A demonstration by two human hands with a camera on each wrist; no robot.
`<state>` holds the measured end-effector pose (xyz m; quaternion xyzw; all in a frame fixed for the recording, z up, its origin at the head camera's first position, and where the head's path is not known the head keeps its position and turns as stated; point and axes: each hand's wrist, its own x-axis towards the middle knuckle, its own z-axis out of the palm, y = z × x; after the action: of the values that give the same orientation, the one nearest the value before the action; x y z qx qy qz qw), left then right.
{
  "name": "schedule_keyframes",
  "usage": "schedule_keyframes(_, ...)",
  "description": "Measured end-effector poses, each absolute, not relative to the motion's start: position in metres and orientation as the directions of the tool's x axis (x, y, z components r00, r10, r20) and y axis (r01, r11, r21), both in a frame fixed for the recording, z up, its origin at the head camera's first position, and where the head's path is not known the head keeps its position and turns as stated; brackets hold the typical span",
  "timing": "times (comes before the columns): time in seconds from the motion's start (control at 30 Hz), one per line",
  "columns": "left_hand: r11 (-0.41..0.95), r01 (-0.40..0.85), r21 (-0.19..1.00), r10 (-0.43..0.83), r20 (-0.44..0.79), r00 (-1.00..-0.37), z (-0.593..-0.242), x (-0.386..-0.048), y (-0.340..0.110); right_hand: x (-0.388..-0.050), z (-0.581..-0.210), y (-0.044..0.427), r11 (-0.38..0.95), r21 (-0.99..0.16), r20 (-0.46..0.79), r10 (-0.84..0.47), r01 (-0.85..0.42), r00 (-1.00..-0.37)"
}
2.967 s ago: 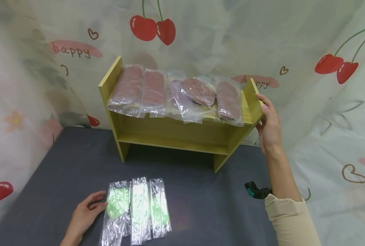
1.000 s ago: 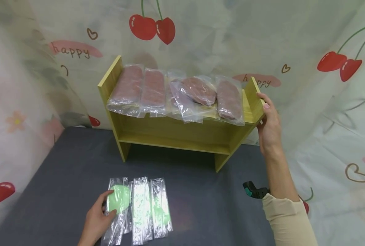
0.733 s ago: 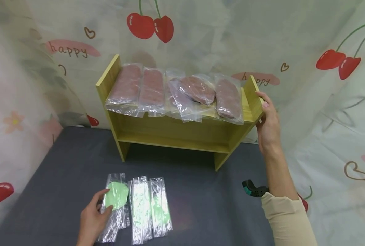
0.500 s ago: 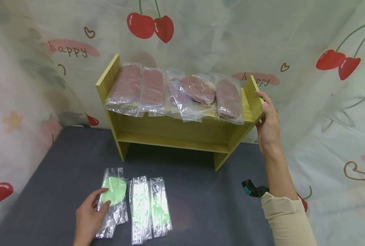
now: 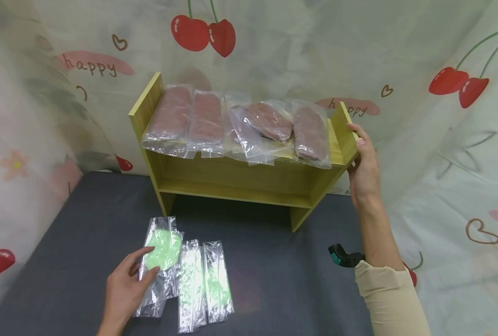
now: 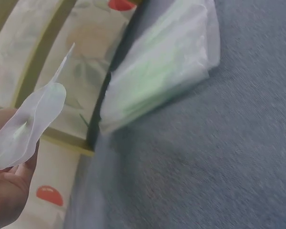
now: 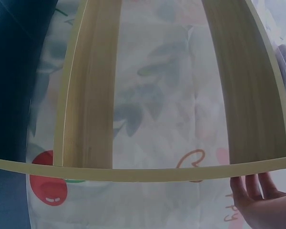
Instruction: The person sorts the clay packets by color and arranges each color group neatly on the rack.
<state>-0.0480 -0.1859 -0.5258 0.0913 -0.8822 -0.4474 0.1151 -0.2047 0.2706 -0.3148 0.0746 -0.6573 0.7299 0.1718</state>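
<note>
My left hand (image 5: 125, 284) pinches a clear plastic bag (image 5: 164, 249) with a round, flat, light-green thing inside. In the left wrist view the bag (image 6: 26, 126) is seen nearly edge-on, above the table. Just right of it lie more clear bags (image 5: 192, 284) with green contents, side by side. My right hand (image 5: 365, 172) grips the right side panel of a small wooden shelf (image 5: 236, 189) by its edge. The right wrist view has its fingertips on the outside of that panel (image 7: 148, 174). Several bags of reddish-brown slabs (image 5: 208, 116) rest on the top board.
The shelf stands at the back of a dark table (image 5: 270, 275), against a curtain (image 5: 274, 42) printed with cherries. One round reddish-brown bagged piece (image 5: 270, 121) lies over another bag. The middle board (image 5: 232, 189) bears nothing visible.
Three seconds ago my left hand was beside the leftmost green bag. It took hold of that bag and moved it away, toward the shelf. My right hand has stayed on the shelf.
</note>
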Motion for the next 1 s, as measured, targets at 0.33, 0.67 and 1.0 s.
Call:
schedule_keyframes(0.33,0.484,0.057,0.873,-0.185,0.165,-0.969,-0.501,-0.060,-0.174,-0.204,-0.318,0.274,-0.077,-0.939,0.321,0.161,-0.336,-0.933)
schedule_keyframes(0.67,0.376,0.091,0.922,-0.047,0.117,-0.992,-0.473,-0.091,-0.174,-0.206,-0.318,0.276,-0.058,-0.936,0.337,0.140,-0.348,-0.931)
schedule_keyframes(1.0,0.401,0.206,0.893,-0.044,0.243,-0.969,-0.464,-0.121,-0.158,-0.208,-0.317,0.274,-0.063,-0.933,0.344,0.132,-0.355,-0.929)
